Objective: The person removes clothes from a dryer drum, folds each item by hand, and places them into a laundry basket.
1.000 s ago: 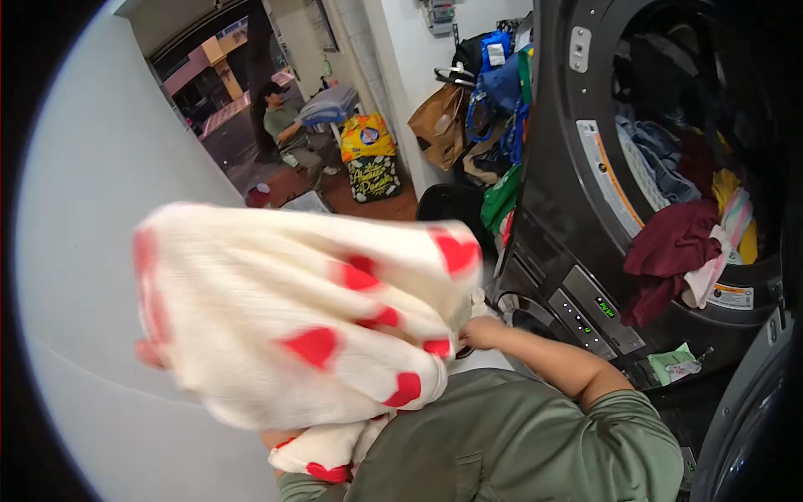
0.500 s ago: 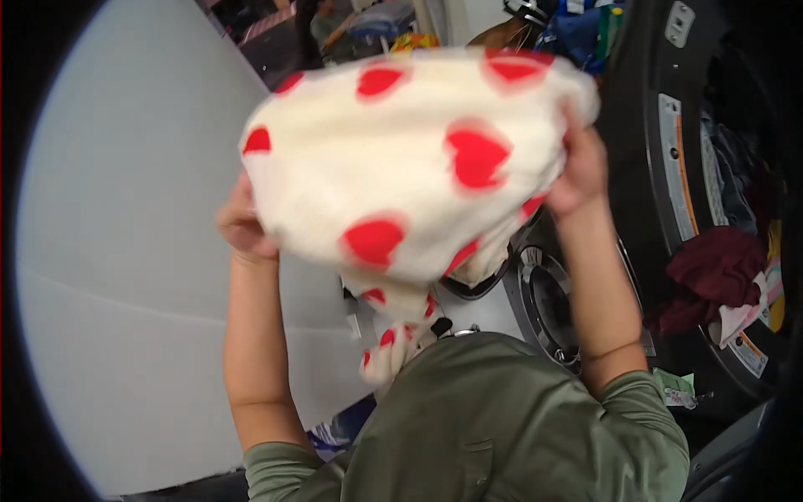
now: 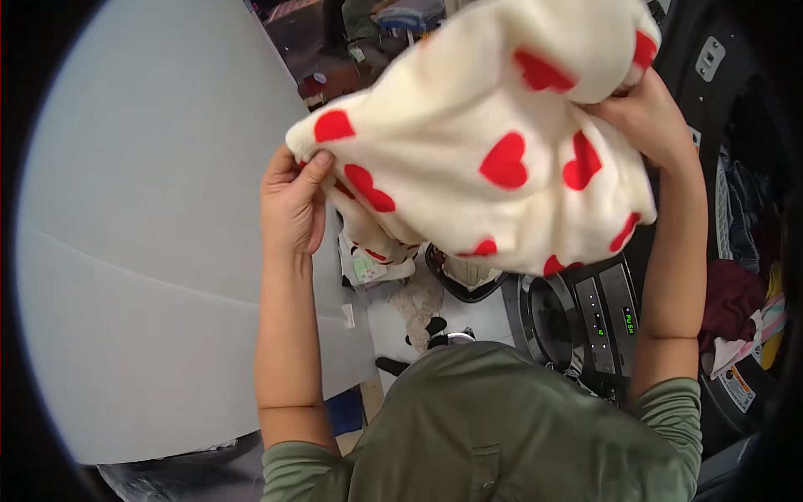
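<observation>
A cream fleece cloth with red hearts [image 3: 452,142] is held up and spread between both of my hands. My left hand [image 3: 297,197] pinches its left corner between thumb and fingers. On the right, my right hand [image 3: 648,121] grips the upper part, with its fingertips partly hidden in the folds. The cloth sags between the hands, and its lower edge hangs above a dark bin [image 3: 468,280] with light fabric inside.
At the right, a dark machine with a lit panel [image 3: 609,322] has an open drum; a maroon garment [image 3: 732,305] hangs from it. Small garments [image 3: 416,309] lie on the white surface below. A pale wall [image 3: 150,226] stands left. Another person [image 3: 364,25] sits at the back.
The cloth has moved up and to the right and is stretched between my hands, after being bunched and swinging earlier. My left hand now pinches a corner. The view has turned.
</observation>
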The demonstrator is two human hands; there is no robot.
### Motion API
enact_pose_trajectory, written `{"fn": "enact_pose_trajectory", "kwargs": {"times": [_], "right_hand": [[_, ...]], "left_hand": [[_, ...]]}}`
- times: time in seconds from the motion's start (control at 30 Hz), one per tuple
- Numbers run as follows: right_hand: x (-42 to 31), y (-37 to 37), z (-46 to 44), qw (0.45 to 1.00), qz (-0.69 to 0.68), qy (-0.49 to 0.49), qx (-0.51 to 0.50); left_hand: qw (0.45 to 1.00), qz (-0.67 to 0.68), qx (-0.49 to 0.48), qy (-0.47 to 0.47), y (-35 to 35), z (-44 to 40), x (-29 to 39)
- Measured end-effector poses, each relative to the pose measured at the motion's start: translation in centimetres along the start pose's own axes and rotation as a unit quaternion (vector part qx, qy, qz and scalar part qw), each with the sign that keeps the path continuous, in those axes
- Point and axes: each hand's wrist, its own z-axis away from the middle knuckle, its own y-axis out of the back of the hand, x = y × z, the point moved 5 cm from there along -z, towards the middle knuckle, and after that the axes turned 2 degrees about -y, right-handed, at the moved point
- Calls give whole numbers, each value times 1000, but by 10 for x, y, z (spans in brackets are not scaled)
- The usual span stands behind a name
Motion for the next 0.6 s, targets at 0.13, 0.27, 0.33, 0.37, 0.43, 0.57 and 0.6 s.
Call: {"fn": "enact_pose_trajectory", "kwargs": {"times": [0.13,0.27,0.33,0.37,0.43,0.57,0.6], "right_hand": [[4,71,-1,987,-78,-37,133],[-18,95,10,924,-382,21,-8],[-37,104,16,975,-219,29,-9],[-45,110,19,988,-151,31,3],[-61,113,32,997,-69,39,5],[-47,78,69,998,27,-7,-49],[-23,57,82,996,29,-49,-70]], "left_hand": [[966,-223,55,-122,9,2,-14],[981,-157,-50,-105,-17,3,-28],[985,-139,-94,-38,-11,6,-28],[970,-189,-130,-75,-14,12,-20],[969,-184,-160,-46,-16,24,-11],[953,-98,-280,-64,-27,30,-3],[971,26,-238,17,-42,26,-3]]}}
